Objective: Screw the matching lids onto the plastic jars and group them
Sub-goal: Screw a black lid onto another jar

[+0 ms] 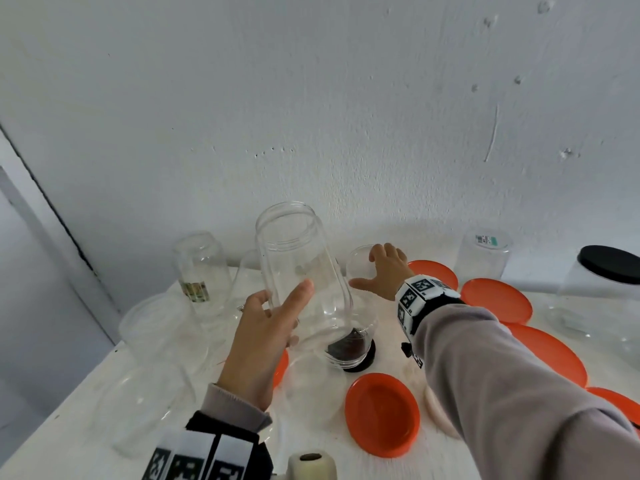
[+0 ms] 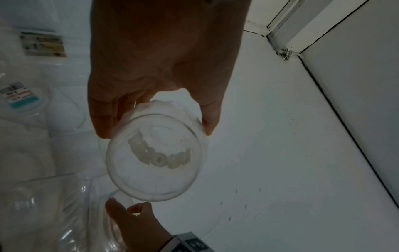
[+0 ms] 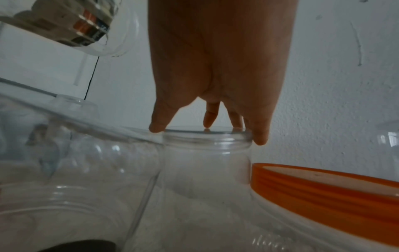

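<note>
My left hand (image 1: 273, 320) grips a tall clear lidless jar (image 1: 298, 271), raised and tilted over the white table (image 1: 86, 393). The left wrist view looks at this tall jar's embossed base (image 2: 155, 158) below my left hand (image 2: 159, 85). My right hand (image 1: 384, 271) reaches to the back and holds a small clear jar (image 1: 358, 268) by its top. In the right wrist view the thumb and fingertips (image 3: 209, 119) span the small jar's rim (image 3: 207, 162). Orange lids lie loose, one in front (image 1: 382, 414) and others on the right (image 1: 495, 299).
Several clear lidless jars crowd the left, one labelled (image 1: 201, 268). A jar stands upside down on a black lid (image 1: 353, 351) in the middle. Another labelled jar (image 1: 485, 254) and a black-lidded jar (image 1: 609, 265) stand at the back right. The wall is close behind.
</note>
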### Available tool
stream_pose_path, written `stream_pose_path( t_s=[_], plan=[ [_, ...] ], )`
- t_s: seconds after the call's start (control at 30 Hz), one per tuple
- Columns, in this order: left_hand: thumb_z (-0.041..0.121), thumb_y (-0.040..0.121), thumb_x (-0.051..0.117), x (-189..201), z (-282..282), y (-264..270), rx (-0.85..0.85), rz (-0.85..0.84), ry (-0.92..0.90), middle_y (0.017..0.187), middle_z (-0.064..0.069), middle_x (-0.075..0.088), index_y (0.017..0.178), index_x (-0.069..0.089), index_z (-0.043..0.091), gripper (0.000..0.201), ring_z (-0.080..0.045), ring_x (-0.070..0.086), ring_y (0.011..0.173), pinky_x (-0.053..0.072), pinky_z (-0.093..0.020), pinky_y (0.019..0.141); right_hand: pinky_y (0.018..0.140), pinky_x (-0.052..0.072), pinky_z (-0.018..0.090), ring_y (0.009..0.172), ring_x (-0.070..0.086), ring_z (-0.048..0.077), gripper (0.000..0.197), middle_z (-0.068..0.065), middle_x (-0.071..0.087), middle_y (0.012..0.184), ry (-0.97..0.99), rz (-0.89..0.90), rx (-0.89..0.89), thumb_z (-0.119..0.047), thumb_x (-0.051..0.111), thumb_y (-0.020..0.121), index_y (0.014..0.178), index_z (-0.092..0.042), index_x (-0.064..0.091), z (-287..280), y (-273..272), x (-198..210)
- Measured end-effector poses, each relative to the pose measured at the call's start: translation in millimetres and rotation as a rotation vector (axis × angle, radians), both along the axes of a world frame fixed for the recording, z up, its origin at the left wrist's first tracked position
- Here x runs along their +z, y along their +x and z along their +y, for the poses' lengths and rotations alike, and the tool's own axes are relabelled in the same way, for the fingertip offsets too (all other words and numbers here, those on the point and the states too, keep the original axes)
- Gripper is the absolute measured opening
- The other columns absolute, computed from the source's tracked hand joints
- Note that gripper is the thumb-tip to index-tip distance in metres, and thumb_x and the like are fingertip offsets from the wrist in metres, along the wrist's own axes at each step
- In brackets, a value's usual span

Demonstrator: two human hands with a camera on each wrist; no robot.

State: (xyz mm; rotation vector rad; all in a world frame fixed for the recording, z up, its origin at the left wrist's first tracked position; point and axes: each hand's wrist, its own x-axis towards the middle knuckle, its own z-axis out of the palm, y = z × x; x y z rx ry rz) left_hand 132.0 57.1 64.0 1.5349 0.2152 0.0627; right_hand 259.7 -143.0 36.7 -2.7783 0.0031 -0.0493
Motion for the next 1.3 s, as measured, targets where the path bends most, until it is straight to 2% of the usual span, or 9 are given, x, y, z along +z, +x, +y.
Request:
stream_pose_path(
  t_s=[0.27,0.47,0.57,0.67,0.87,0.97,1.03,1.13,1.3],
  plan=[
    [0.075,0.039,0.069,-4,-5,-6,-0.030,0.007,-0.028,0.101,-0.003,0.063,0.128,0.046,0.018,0.108,-0.020,0.064,0.095,0.052,-0.043,0.091,0.114,0.020,0.039,0.142,0.020,0.030,0.061,0.008,0.025,0.154,-0.096,0.151,0.053,-0.044,0.039,0.099,0.148,-0.010,0.025,-12,-9,0],
    [0.070,0.053,0.074,-4,-16,-17,-0.136,0.032,-0.021,0.090,-0.004,0.059,0.135,0.040,0.005,0.110,-0.016,0.062,0.090,0.053,-0.033,0.080,0.101,0.040,0.039,0.123,0.041,0.032,0.049,0.013,0.042,0.134,-0.143,0.001,-0.044,-0.035,0.048,0.096,0.133,-0.004,0.037,-29,-37,4],
    [0.059,0.055,0.068,-7,-25,-24,-0.172,0.020,-0.011,0.081,-0.001,0.054,0.133,0.042,0.005,0.098,-0.013,0.059,0.082,0.054,-0.032,0.077,0.104,0.036,0.038,0.126,0.041,0.031,0.054,0.012,0.042,0.137,-0.210,0.134,0.016,-0.038,0.051,0.094,0.135,-0.005,0.039,-42,-56,-4],
    [0.055,0.051,0.068,-10,-34,-31,-0.215,0.033,0.003,0.092,0.002,0.061,0.131,0.040,0.011,0.095,-0.014,0.064,0.088,0.054,-0.033,0.080,0.100,0.040,0.037,0.123,0.044,0.029,0.059,0.011,0.043,0.136,-0.232,0.232,0.057,-0.044,0.058,0.091,0.134,-0.007,0.041,-50,-79,-18],
    [0.075,0.061,0.063,-16,-44,-45,-0.298,0.019,0.015,0.104,-0.010,0.070,0.121,0.049,0.011,0.090,-0.023,0.069,0.095,0.053,-0.046,0.090,0.097,0.039,0.044,0.127,0.043,0.029,0.094,0.007,0.040,0.141,-0.393,0.561,0.099,-0.058,0.073,0.072,0.145,-0.019,0.028,-59,-111,-47],
    [0.079,0.060,0.059,-18,-47,-52,-0.341,0.028,0.013,0.107,-0.014,0.069,0.116,0.051,0.010,0.089,-0.028,0.068,0.098,0.050,-0.051,0.092,0.094,0.041,0.046,0.124,0.046,0.030,0.097,0.007,0.043,0.138,-0.469,0.599,0.122,-0.049,0.082,0.065,0.142,-0.021,0.030,-62,-124,-53],
    [0.078,0.062,0.060,-21,-49,-57,-0.369,0.025,0.037,0.108,-0.009,0.069,0.118,0.052,0.012,0.087,-0.021,0.068,0.098,0.053,-0.043,0.089,0.096,0.041,0.046,0.126,0.044,0.030,0.097,0.008,0.041,0.138,-0.492,0.588,0.113,-0.040,0.084,0.065,0.142,-0.020,0.029,-63,-132,-54],
    [0.067,0.067,0.055,-23,-53,-64,-0.394,0.000,0.073,0.104,0.007,0.066,0.121,0.050,0.017,0.073,0.009,0.064,0.080,0.051,-0.017,0.065,0.098,0.042,0.044,0.127,0.040,0.030,0.095,0.009,0.039,0.138,-0.466,0.556,0.106,-0.036,0.083,0.068,0.144,-0.018,0.028,-65,-144,-52],
    [0.059,0.060,0.059,-31,-56,-70,-0.424,0.012,0.149,0.096,0.004,0.067,0.123,0.046,0.017,0.077,0.000,0.065,0.080,0.048,-0.018,0.063,0.094,0.042,0.044,0.123,0.043,0.026,0.094,0.003,0.041,0.134,-0.334,0.484,0.118,-0.044,0.080,0.067,0.143,-0.025,0.028,-75,-162,-28]
  ],
)
